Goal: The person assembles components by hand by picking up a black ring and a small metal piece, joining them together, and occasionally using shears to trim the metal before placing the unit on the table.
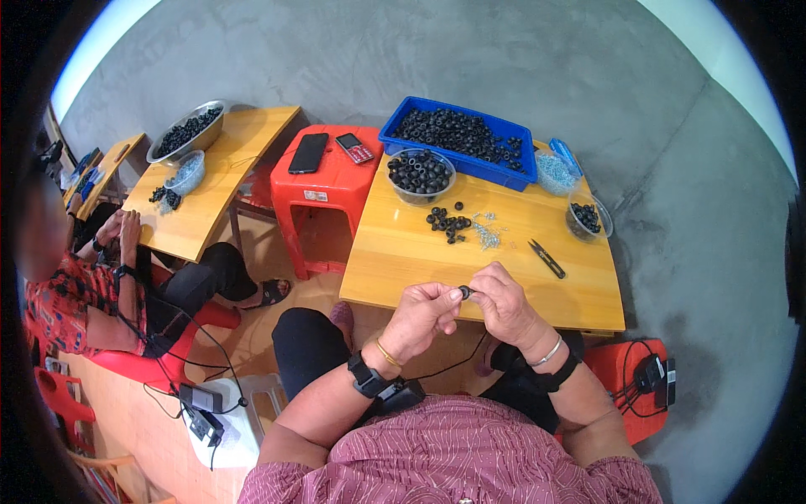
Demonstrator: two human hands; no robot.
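A small black ring-shaped part (465, 292) is pinched between the thumb and fingers of my left hand (424, 317), just off the near edge of the wooden table (390, 269). My right hand (504, 307) meets it there, fingers pressed together at the part's right side; whatever they grip is too small to make out. Beyond my hands lie a loose group of similar black parts (447, 223) and a scatter of tiny pale silvery pieces (488, 236). Black-handled thread snips (547, 259) rest on the table to the right.
A blue tray (470, 166) of black parts stands at the back, with a clear bowl (420, 199) before it. Tubs of pale blue pieces (554, 174) and black parts (585, 220) sit right. A red stool (323, 191) holds two phones. Another person (92, 307) works at left.
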